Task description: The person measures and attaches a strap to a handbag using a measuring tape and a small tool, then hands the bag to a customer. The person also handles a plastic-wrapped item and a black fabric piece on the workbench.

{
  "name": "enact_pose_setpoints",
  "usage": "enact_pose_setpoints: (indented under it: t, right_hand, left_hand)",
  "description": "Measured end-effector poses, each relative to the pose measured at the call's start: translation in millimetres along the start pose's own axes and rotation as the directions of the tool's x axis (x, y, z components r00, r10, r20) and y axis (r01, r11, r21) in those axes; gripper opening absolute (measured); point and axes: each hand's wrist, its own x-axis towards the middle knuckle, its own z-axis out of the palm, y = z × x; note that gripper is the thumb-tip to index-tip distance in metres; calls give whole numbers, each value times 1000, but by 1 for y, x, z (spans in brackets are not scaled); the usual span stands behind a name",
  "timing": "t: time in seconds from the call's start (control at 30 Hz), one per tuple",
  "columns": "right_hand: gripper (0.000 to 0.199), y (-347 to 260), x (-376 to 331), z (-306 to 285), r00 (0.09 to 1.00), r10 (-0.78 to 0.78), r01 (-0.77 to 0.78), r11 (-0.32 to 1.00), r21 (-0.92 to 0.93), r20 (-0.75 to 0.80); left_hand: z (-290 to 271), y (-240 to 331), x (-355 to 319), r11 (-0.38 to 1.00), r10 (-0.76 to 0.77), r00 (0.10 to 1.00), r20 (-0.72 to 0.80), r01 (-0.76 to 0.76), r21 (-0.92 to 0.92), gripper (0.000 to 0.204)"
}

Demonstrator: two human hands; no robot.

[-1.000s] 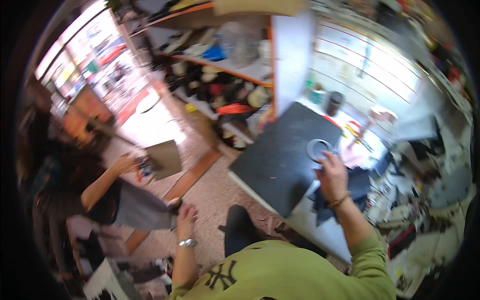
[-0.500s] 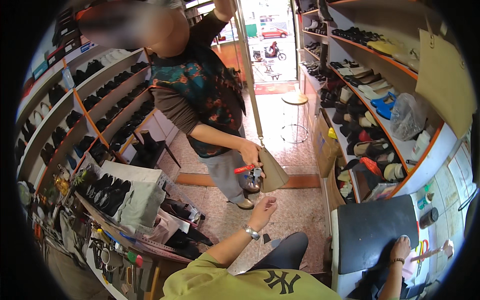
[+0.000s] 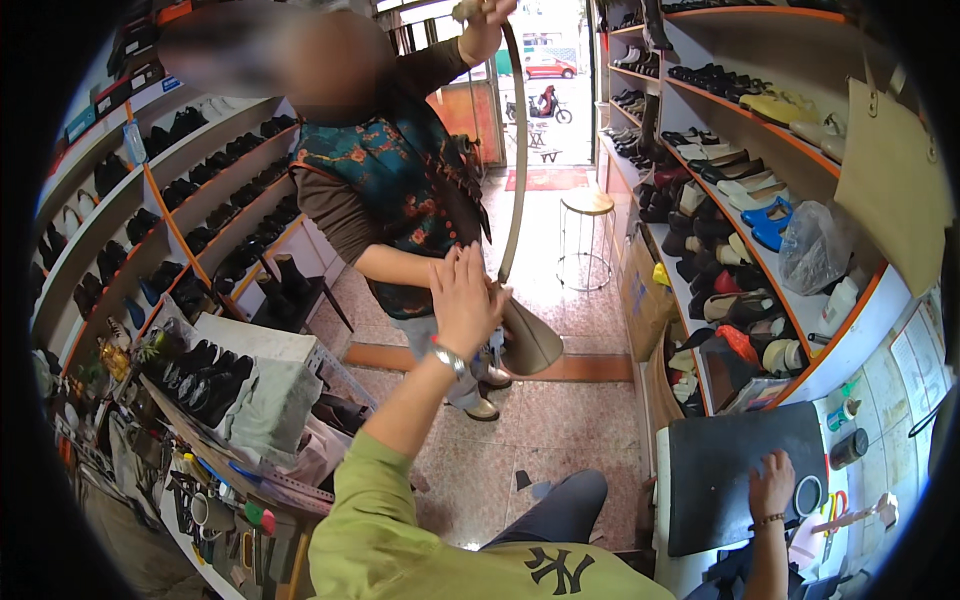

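in the head view, holding the left hand (image 3: 465, 305) up and out near the middle, with fingers raised and loosely spread, showing its back. wearing a metal watch (image 3: 450, 360) on that wrist. overlapping, from this angle, the forearm (image 3: 390, 264) of a co-worker (image 3: 345, 215) in a flowered teal vest (image 3: 400, 180); being unable to tell whether touching or apart.

having a khaki handbag (image 3: 532, 338) just beyond and to the right of the left hand, hanging above the tiled floor (image 3: 465, 480). seeing its long strap (image 3: 517, 150) running up to the co-worker's raised hand (image 3: 487, 28). being unable to make out the co-worker's lower hand, mostly hidden behind the left one.

holding the right hand (image 3: 770, 485) at a black mat (image 3: 715, 480) on the white worktable (image 3: 688, 575), at lower right, with fingers slightly bent and apart; being unable to tell whether pressing on the mat or only hovering. wearing a beaded bracelet (image 3: 767, 522) there. having a grey ring (image 3: 797, 500) just beside that hand, and scissors (image 3: 838, 502) with coloured handles and a dark jar (image 3: 850, 448) farther right.

looking past a round stool (image 3: 587, 203) toward the bright doorway, between shelves of shoes, with blue shoes (image 3: 768, 222) lying beside a clear plastic bag (image 3: 812, 245) on the right.
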Motion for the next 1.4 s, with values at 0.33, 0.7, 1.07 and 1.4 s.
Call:
enact_pose_setpoints:
  t: [0.33,0.7,1.07,1.4]
  right_hand:
    - [28,-99,35,-4,953,-304,300,933,201,-10]
    - [47,-290,98,8,832,-532,499,599,626,-154]
    - [55,-474,173,66,966,-250,244,771,589,-74]
    - [22,-439,176,39,885,-279,465,571,677,-373]
  left_hand:
    - [-17,-47,36,995,86,950,300,-98,24,59]
    - [-15,-89,51,843,146,936,320,52,-536,37]
    - [5,-67,133,800,581,782,225,-600,19,70]
    - [28,-49,170,834,539,837,92,-516,-194,42]
